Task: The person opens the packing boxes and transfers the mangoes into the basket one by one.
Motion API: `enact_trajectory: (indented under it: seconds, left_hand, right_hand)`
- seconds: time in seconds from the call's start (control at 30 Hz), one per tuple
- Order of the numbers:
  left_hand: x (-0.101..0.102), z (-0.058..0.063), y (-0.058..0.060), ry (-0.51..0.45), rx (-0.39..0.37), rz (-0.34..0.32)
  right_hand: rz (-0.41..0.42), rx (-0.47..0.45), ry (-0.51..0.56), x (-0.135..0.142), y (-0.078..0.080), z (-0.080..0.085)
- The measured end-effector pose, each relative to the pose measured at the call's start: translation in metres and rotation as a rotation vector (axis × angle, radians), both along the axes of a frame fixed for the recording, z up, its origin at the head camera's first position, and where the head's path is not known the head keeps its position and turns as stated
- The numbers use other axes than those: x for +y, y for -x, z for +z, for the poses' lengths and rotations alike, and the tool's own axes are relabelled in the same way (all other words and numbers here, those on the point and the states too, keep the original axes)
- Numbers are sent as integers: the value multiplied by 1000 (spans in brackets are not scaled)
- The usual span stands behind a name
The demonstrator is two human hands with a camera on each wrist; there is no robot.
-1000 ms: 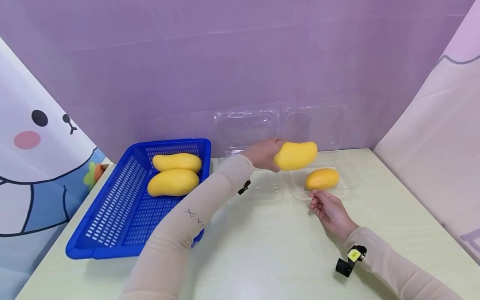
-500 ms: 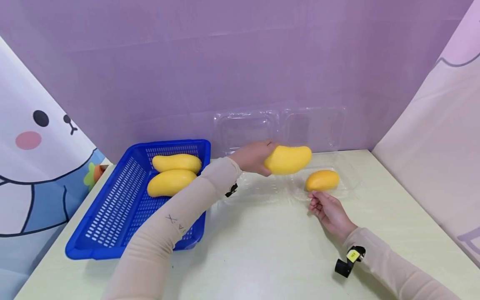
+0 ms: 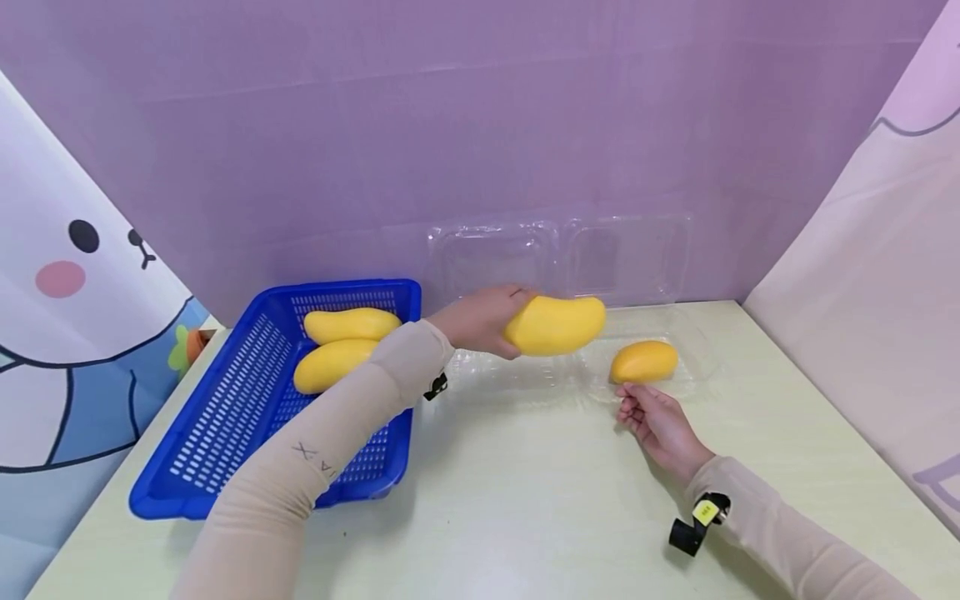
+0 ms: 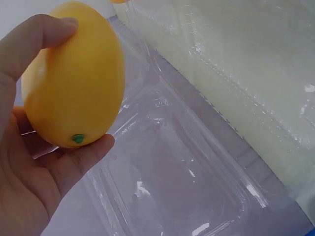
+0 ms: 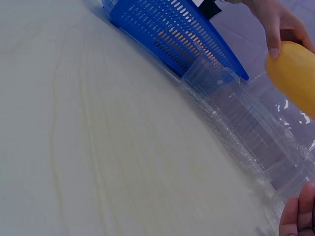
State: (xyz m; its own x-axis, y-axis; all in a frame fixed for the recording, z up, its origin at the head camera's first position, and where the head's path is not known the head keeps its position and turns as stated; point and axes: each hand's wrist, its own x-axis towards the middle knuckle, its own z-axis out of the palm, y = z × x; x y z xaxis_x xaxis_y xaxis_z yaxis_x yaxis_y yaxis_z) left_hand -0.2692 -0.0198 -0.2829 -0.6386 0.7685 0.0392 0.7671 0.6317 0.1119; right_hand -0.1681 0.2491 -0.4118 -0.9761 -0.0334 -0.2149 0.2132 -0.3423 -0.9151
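My left hand [image 3: 483,321] grips a large yellow mango [image 3: 558,325] by one end, above the clear plastic clamshell container [image 3: 502,379]. In the left wrist view, the thumb [image 4: 54,30] lies over the mango, whose green stem spot shows. A smaller orange-yellow mango [image 3: 645,361] lies in the right-hand section of the clear plastic. At that section's front rim my right hand [image 3: 663,429] has curled fingers, with thumb and forefinger pinching the edge beside the small mango. Only a few fingers [image 5: 290,219] of it appear in the right wrist view.
A blue plastic basket [image 3: 187,505] stands on the left of the table [image 3: 510,517], partly behind my left arm. Inside it lie two yellow mangoes, the rear mango [image 3: 348,323] and the front mango [image 3: 330,365]. Raised clear lids [image 3: 630,258] stand against the purple backdrop.
My left hand has moved left and slightly down with the large mango, from near the small mango to over the left section. The right hand stays in place.
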Motion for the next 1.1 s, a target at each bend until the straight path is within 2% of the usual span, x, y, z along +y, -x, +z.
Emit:
enact_trajectory:
  seconds: [0.2, 0.47, 0.7, 1.1]
  left_hand:
    - [-10, -2, -5, 7, 22, -9]
    - [-18, 10, -13, 7, -6, -7]
    - [-32, 18, -17, 2, -45, 34]
    - [-64, 24, -22, -23, 0, 46]
  right_hand:
    - [1, -11, -4, 0, 1, -1]
    - [3, -7, -14, 1, 2, -1]
    - [4, -4, -23, 1, 2, -1]
    - [-6, -14, -16, 0, 2, 0]
